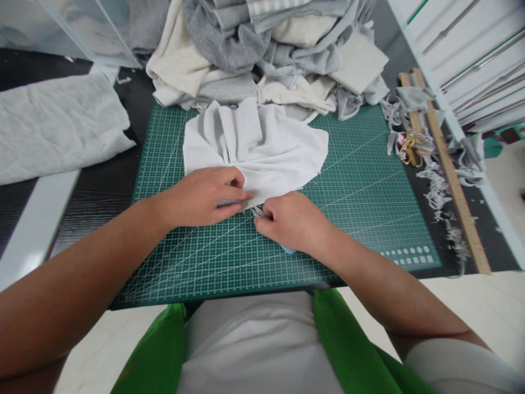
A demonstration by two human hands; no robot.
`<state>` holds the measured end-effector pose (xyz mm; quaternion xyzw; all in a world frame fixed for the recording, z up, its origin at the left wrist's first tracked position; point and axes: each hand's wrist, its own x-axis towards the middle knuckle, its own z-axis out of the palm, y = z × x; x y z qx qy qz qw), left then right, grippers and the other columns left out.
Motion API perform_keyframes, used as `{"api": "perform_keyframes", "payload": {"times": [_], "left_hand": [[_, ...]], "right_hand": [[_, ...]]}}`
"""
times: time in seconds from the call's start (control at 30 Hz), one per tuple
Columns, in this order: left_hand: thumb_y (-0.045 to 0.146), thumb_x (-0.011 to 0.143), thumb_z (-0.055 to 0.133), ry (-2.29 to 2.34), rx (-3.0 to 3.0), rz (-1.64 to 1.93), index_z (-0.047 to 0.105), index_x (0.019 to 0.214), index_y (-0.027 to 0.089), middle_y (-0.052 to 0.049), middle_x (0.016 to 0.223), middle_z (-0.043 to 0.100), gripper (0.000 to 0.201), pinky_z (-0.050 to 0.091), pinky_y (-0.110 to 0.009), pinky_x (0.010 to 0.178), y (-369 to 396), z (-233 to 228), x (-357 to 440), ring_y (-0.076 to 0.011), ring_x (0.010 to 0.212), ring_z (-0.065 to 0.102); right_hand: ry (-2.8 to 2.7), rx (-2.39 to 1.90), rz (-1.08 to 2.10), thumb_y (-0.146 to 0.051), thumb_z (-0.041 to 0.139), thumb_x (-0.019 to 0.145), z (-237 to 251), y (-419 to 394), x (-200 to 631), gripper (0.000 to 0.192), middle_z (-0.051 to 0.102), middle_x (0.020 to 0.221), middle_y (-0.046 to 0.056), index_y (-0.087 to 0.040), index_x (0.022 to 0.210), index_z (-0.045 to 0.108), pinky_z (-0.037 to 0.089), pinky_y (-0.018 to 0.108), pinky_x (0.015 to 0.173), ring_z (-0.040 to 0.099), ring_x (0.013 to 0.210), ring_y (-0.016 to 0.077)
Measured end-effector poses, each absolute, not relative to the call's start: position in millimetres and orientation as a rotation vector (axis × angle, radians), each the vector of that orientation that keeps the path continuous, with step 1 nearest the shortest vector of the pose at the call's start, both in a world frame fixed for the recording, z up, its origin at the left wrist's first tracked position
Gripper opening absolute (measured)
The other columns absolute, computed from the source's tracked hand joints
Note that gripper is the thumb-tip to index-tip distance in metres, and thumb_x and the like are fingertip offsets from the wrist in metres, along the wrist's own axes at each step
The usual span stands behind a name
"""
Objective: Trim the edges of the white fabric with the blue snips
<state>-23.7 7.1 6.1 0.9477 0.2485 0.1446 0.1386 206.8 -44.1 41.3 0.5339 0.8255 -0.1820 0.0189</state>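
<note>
A piece of white cloth (262, 145) lies gathered on the green cutting mat (361, 186). My left hand (203, 196) pinches the cloth's bunched near edge against the mat. My right hand (292, 221) is closed right beside it, gripping a small tool; metal tips (257, 212) show at the cloth's edge and a light blue part (287, 250) sticks out under the palm. What the tool is I cannot tell for sure.
A heap of grey and cream fabric (266, 49) sits at the mat's far edge. A folded white sheet (57, 126) lies left. At right are a wooden ruler (451, 175), gold-handled scissors (410, 150) and fabric scraps (441, 191).
</note>
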Motion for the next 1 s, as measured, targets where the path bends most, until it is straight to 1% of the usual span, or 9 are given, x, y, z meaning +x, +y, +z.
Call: {"api": "perform_keyframes", "payload": {"times": [0.17,0.4,0.83,1.0], "left_hand": [[0.032,0.100,0.056,0.731,2.731,0.388,0.075,0.118,0.024,-0.007,0.110,0.065,0.027,0.046,-0.028,0.075,7.5,7.5,-22.8,-0.0165,0.089,0.062],[0.033,0.101,0.056,0.740,2.747,0.387,0.074,0.117,0.025,-0.006,0.111,0.065,0.026,0.046,-0.029,0.077,7.7,5.9,-23.1,-0.0176,0.093,0.062],[0.031,0.100,0.056,0.735,2.741,0.382,0.074,0.120,0.024,-0.007,0.111,0.065,0.028,0.047,-0.029,0.078,7.4,7.4,-23.9,-0.0186,0.095,0.063],[0.032,0.100,0.058,0.699,2.743,0.432,0.074,0.119,0.023,-0.007,0.109,0.065,0.027,0.047,-0.031,0.078,8.2,4.9,-24.4,-0.0191,0.094,0.062]], "right_hand": [[2.551,1.644,-0.509,-0.037,0.056,0.088,40.6,-45.1,205.5,0.030,0.069,0.064,0.005,-0.020,0.071,0.075,0.025,0.033,0.058,0.050,0.056,0.0158],[2.536,1.617,-0.469,-0.034,0.056,0.090,41.5,-45.3,204.9,0.030,0.070,0.065,0.005,-0.020,0.073,0.076,0.022,0.034,0.057,0.052,0.057,0.0166],[2.582,1.602,-0.515,-0.027,0.053,0.087,43.1,-44.6,204.5,0.029,0.068,0.062,0.005,-0.019,0.067,0.074,0.023,0.034,0.058,0.046,0.054,0.0150],[2.587,1.624,-0.546,-0.028,0.054,0.085,41.5,-44.4,206.4,0.028,0.063,0.058,0.003,-0.019,0.063,0.071,0.022,0.032,0.057,0.038,0.052,0.0132]]}}
